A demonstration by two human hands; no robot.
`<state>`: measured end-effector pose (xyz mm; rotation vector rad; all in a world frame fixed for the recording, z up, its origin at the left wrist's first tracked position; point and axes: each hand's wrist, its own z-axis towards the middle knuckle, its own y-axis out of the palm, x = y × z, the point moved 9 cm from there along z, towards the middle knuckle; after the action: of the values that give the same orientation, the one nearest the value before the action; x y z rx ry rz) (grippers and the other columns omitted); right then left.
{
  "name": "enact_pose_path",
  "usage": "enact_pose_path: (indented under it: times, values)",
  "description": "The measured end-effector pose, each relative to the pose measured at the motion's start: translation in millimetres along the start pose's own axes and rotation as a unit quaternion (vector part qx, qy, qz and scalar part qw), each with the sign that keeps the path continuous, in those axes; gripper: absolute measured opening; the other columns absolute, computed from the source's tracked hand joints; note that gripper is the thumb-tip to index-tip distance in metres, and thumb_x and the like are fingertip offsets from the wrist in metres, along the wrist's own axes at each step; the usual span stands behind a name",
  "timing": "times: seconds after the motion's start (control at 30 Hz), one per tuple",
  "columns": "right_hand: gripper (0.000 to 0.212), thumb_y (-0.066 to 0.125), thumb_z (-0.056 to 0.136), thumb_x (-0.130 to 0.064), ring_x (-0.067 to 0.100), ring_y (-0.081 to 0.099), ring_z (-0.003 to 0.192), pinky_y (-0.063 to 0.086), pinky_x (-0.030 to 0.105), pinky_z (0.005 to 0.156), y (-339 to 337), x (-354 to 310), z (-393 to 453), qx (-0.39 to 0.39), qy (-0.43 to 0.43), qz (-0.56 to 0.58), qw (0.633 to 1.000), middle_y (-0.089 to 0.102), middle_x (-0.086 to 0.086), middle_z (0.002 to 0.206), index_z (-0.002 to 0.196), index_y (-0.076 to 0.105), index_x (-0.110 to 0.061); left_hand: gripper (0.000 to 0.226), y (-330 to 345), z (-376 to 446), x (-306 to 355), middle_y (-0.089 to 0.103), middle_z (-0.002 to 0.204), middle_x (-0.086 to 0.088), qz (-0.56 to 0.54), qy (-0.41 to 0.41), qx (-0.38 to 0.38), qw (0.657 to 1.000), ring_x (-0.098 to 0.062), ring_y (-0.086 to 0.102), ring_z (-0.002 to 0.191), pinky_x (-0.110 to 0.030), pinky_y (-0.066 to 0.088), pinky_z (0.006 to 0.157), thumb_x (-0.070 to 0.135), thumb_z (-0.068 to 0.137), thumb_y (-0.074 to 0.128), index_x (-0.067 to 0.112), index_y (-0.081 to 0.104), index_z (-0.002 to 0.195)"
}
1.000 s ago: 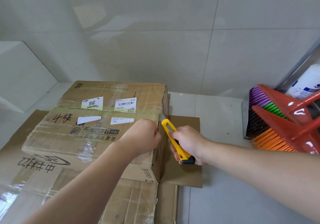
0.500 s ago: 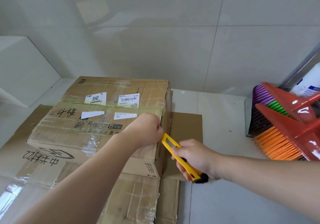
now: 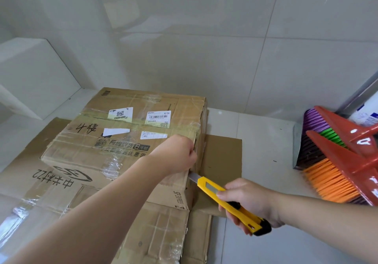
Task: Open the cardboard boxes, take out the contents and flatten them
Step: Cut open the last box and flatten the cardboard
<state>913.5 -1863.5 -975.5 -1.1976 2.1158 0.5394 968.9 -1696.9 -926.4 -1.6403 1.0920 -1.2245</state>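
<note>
This looks like a tiled utility corner of a home. The wall (image 3: 204, 38) and the floor (image 3: 261, 141) are both covered with large glossy pale tiles. To the right of the taped cardboard box (image 3: 126, 132), brooms (image 3: 335, 161) with red heads and coloured bristles lean in the corner. Flattened cardboard (image 3: 223, 157) lies on the floor under the box.
</note>
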Motion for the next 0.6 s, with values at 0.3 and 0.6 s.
enact_pose_path:
  times: [0.3, 0.6]
  values:
    - [0.031, 0.047, 0.100, -0.023, 0.024, 0.048, 0.041, 0.040, 0.026, 0.042, -46, -11, -9, 0.129, -0.041, 0.035, 0.990, 0.052, 0.019, 0.059, 0.086, 0.054, 0.004, 0.040, -33, -25, -62, 0.045, 0.059, -0.002, -0.003, -0.076, 0.076, 0.994, -0.019, 0.042, 0.052, -0.027, 0.030, 0.046, 0.029, 0.095, 0.040, 0.013, 0.038, 0.059]
    - [0.036, 0.051, 0.097, -0.033, 0.022, 0.049, 0.066, 0.035, 0.030, 0.064, -33, -74, 30, 0.220, -0.108, -0.071, 0.967, 0.049, 0.009, 0.070, 0.080, 0.070, -0.007, 0.021, -74, -104, -225, 0.051, 0.100, 0.002, 0.032, -0.261, 0.210, 0.942, -0.018, 0.051, 0.095, -0.030, 0.043, 0.069, 0.033, 0.095, 0.040, 0.018, 0.055, 0.098]
